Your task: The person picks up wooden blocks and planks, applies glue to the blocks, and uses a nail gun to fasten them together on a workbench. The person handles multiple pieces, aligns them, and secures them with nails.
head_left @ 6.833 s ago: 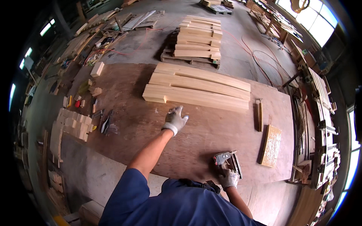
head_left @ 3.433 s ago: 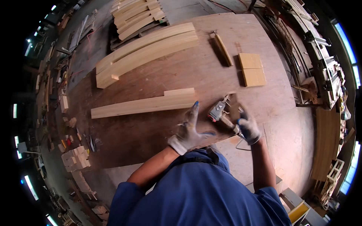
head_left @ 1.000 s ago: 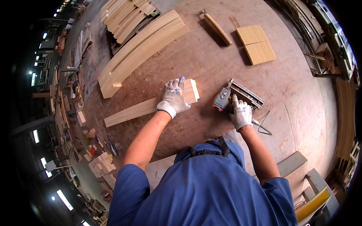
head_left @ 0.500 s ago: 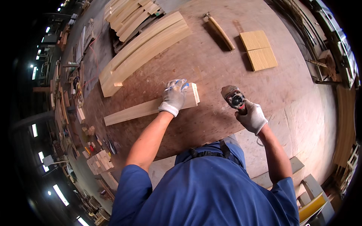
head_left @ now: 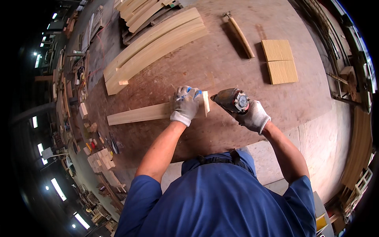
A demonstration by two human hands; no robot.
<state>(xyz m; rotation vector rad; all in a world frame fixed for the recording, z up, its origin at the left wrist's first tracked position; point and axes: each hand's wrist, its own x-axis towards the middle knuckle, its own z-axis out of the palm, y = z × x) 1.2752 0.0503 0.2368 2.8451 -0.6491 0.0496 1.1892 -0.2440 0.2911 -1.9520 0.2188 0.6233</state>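
My left hand (head_left: pixel 186 105), in a grey-white work glove with blue at the fingertips, is closed over a pale wooden board (head_left: pixel 140 113), near its right end. A narrow strip of wood (head_left: pixel 206 103) stands across that end. Gripped in my gloved right hand (head_left: pixel 254 117) is a pistol-shaped power tool (head_left: pixel 231 99) with a dark body, a round screwed end cap and a tapered nose. The nose points left at the strip, a small gap from it. My right fingers are partly hidden by the tool's body.
Two long curved beams (head_left: pixel 158 47) lie at the back left, beside a stack of boards (head_left: pixel 140 12). A wooden-handled hammer (head_left: pixel 241 35) and two square wooden blocks (head_left: pixel 279 62) rest on the brown worktop (head_left: pixel 221 67). More timber pieces (head_left: pixel 102 160) lie at the left.
My right hand has brought the power tool left and turned its nose toward the board's end. My left hand stays on the board, which has turned slightly. The view has shifted a little.
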